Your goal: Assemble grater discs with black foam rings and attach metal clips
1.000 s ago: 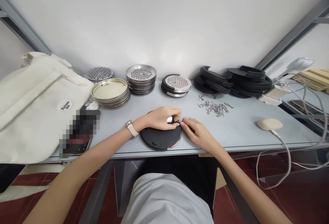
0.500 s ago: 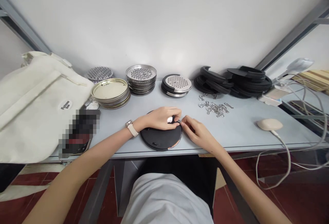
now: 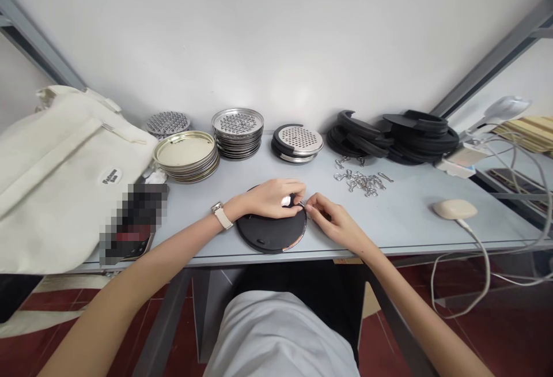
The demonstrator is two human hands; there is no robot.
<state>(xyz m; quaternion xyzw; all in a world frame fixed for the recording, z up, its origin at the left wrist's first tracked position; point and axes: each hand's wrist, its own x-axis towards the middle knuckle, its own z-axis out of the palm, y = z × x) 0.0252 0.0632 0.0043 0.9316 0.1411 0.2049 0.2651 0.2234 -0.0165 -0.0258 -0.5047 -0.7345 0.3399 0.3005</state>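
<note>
A black round plastic disc [image 3: 270, 232], with a coppery strip along its lower right rim, lies flat near the table's front edge. Over its upper part rests my left hand [image 3: 276, 197], fingers curled closed at the right rim; something small and white shows between them. My right hand [image 3: 330, 217] touches the same rim from the right, thumb and forefinger pinched on a small shiny wire clip [image 3: 302, 204], partly hidden by the fingertips. Behind it a loose pile of similar metal clips [image 3: 360, 182] is scattered on the table.
Along the wall stand gold-coloured round lids [image 3: 185, 151], a stack of metal grater discs [image 3: 237, 123], black-rimmed perforated discs [image 3: 300, 139] and heaps of black plastic pieces [image 3: 419, 135]. A cream bag [image 3: 73, 181] and phone [image 3: 133, 230] lie left, a corded cream device [image 3: 454, 209] right.
My right hand has shifted slightly to the right, its fingertips still at the clip by the rim. My left hand and the disc stay nearly in place.
</note>
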